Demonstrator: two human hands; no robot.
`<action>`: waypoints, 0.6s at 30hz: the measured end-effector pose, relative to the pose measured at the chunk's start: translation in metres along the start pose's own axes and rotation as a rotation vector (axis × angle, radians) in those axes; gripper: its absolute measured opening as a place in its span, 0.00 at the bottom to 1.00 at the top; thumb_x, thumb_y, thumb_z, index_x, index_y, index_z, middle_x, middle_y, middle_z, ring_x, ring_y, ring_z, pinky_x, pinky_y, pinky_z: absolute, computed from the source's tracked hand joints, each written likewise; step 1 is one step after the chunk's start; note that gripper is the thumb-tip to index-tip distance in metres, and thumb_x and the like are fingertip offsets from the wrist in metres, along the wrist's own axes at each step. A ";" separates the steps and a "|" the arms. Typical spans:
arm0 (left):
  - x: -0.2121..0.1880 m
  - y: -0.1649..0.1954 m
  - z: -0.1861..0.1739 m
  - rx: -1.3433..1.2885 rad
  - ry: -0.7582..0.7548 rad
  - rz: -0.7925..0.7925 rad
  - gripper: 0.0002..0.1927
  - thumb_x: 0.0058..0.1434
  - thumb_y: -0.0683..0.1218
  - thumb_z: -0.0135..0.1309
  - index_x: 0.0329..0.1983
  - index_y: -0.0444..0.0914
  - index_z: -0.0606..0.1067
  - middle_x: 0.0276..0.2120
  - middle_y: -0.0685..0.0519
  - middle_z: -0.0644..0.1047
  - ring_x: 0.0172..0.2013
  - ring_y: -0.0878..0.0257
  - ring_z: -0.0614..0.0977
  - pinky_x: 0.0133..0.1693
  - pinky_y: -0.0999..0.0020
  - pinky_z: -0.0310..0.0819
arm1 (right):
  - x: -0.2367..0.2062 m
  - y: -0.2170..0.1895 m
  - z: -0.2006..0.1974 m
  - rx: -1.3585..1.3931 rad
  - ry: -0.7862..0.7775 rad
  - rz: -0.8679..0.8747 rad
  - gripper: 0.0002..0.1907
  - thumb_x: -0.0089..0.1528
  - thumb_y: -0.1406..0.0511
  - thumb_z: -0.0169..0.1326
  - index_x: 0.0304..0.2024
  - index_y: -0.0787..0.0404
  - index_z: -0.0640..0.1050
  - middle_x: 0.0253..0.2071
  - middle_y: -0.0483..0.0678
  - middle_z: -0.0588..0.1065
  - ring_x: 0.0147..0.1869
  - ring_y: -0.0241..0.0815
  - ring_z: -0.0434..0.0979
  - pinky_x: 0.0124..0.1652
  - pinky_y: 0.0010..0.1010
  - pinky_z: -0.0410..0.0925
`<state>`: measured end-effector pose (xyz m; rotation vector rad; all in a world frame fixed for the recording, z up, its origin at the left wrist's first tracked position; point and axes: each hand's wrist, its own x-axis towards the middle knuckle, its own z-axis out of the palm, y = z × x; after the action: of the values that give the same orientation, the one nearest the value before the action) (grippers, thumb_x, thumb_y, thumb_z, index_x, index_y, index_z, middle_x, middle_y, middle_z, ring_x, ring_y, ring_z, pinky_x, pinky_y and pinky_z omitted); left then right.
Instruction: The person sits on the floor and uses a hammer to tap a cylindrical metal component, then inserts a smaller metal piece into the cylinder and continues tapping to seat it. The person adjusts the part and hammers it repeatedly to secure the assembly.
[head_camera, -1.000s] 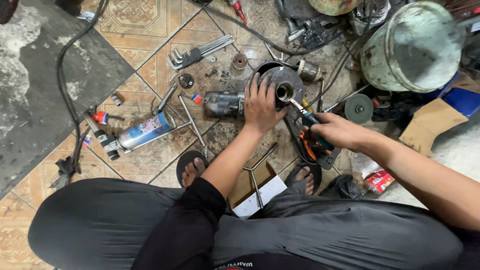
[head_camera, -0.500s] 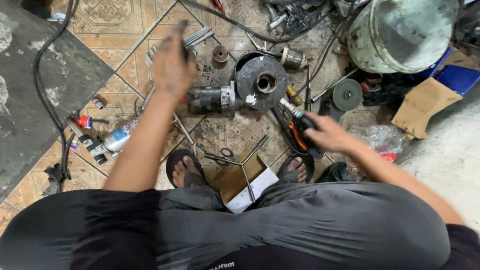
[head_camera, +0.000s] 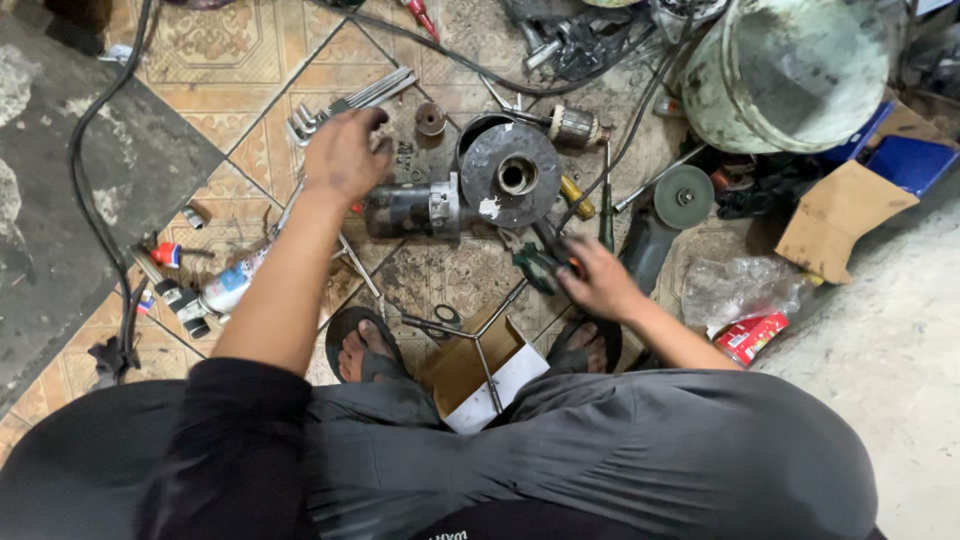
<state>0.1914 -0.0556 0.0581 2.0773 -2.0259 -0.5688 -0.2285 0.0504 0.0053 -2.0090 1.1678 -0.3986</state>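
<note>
Hands have parted since a second ago: the left hand (head_camera: 345, 155), then resting on the grimy grey motor housing with its round dark metal disc (head_camera: 508, 177), now hovers loosely curled at ten o'clock of it, beside the steel spanners (head_camera: 340, 103). The right hand (head_camera: 597, 280), at five o'clock, grips an orange-and-green-handled tool (head_camera: 540, 262), so the housing lies untouched on the tiled floor (head_camera: 205, 90).

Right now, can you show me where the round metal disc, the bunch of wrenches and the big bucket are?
round metal disc (head_camera: 510, 172): head view, on its flat grey face beside the centre hole.
bunch of wrenches (head_camera: 345, 103): head view, on the middle of the shafts.
big bucket (head_camera: 790, 75): head view, on its pale inner wall.
</note>
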 end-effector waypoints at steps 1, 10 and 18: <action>0.005 0.004 0.010 0.026 -0.004 0.024 0.30 0.54 0.50 0.65 0.60 0.40 0.74 0.51 0.39 0.78 0.52 0.42 0.78 0.52 0.49 0.73 | 0.004 0.000 -0.012 -0.001 0.036 0.009 0.26 0.62 0.63 0.60 0.61 0.66 0.72 0.57 0.61 0.72 0.60 0.61 0.75 0.56 0.42 0.70; 0.052 0.022 0.067 0.021 -0.070 0.056 0.26 0.58 0.53 0.64 0.57 0.42 0.73 0.55 0.40 0.73 0.57 0.39 0.73 0.49 0.43 0.72 | -0.001 -0.004 -0.045 -0.025 0.127 0.053 0.19 0.64 0.66 0.58 0.57 0.65 0.75 0.51 0.60 0.75 0.55 0.60 0.78 0.53 0.41 0.71; 0.056 0.024 0.050 0.013 0.055 0.113 0.26 0.55 0.55 0.67 0.50 0.35 0.77 0.48 0.41 0.77 0.50 0.42 0.78 0.51 0.47 0.73 | -0.008 0.030 -0.028 -0.024 0.189 0.106 0.19 0.64 0.65 0.58 0.56 0.65 0.76 0.50 0.59 0.76 0.53 0.60 0.79 0.52 0.43 0.72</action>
<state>0.1495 -0.1058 0.0135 1.9482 -2.1050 -0.4749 -0.2675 0.0356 0.0020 -1.9524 1.3938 -0.5319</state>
